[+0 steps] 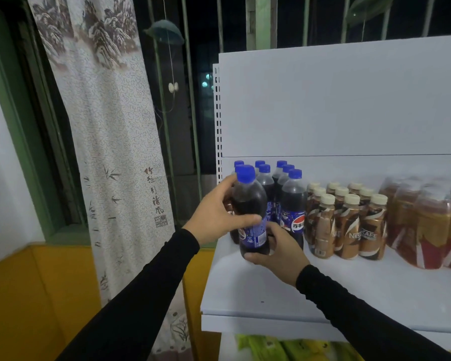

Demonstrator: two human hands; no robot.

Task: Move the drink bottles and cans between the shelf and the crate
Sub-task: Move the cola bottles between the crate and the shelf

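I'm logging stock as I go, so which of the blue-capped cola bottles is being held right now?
The front-left cola bottle, at the shelf's left edge. Both the left hand and right hand grip it; the others stand untouched.

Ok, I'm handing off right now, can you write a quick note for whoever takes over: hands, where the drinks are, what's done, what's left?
Left hand: grips the upper body of the front cola bottle, thumb across the front.
Right hand: fingers wrapped round the same bottle's base.
That bottle is at the left front of the white shelf; whether its base touches the shelf is unclear.
The other cola bottles stand in rows right behind and beside it; the coffee bottles are in rows to their right, then the shrink-wrapped pack.
The crate is not in view, so done and left cannot be counted from here.
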